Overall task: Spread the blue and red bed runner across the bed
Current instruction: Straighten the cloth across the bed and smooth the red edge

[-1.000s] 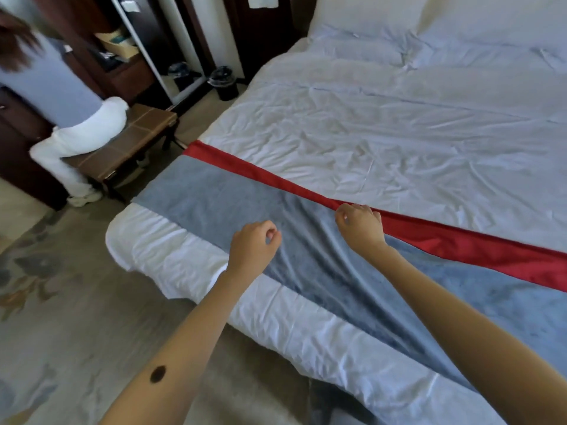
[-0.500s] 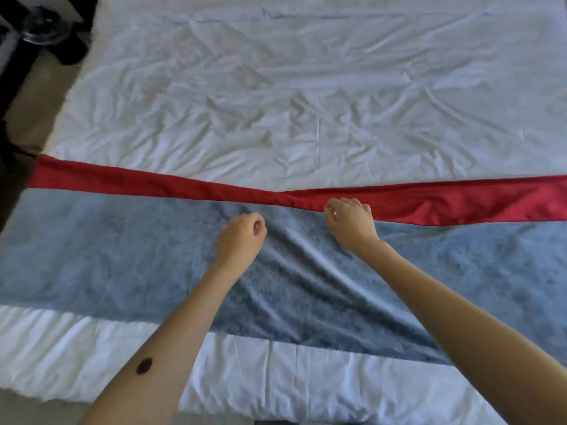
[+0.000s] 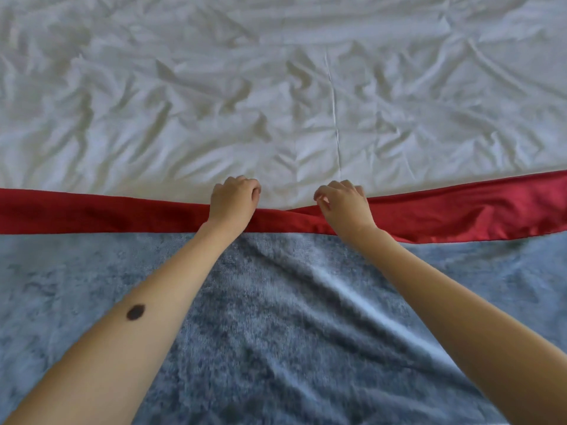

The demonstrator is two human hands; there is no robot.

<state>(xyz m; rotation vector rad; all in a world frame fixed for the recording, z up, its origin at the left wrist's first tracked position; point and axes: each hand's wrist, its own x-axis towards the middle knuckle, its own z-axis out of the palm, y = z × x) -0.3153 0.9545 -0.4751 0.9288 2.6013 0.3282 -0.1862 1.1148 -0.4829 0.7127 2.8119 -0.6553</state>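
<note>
The bed runner [image 3: 276, 317] lies across the bed, its blue velvety part filling the lower half of the view with diagonal folds in the middle. Its red satin band [image 3: 107, 213] runs left to right along the far edge and narrows between my hands. My left hand [image 3: 233, 199] is closed on the far edge of the red band. My right hand [image 3: 345, 202] pinches the same edge a little to the right. Both forearms reach over the blue part.
The wrinkled white bed sheet [image 3: 276, 87] covers the whole upper half of the view beyond the runner. A thin crease line [image 3: 335, 111] runs down its middle.
The view has swung from the room and bed corner to straight over the bed. My left hand moved forward from the blue part onto the red edge. My right hand stayed on it.
</note>
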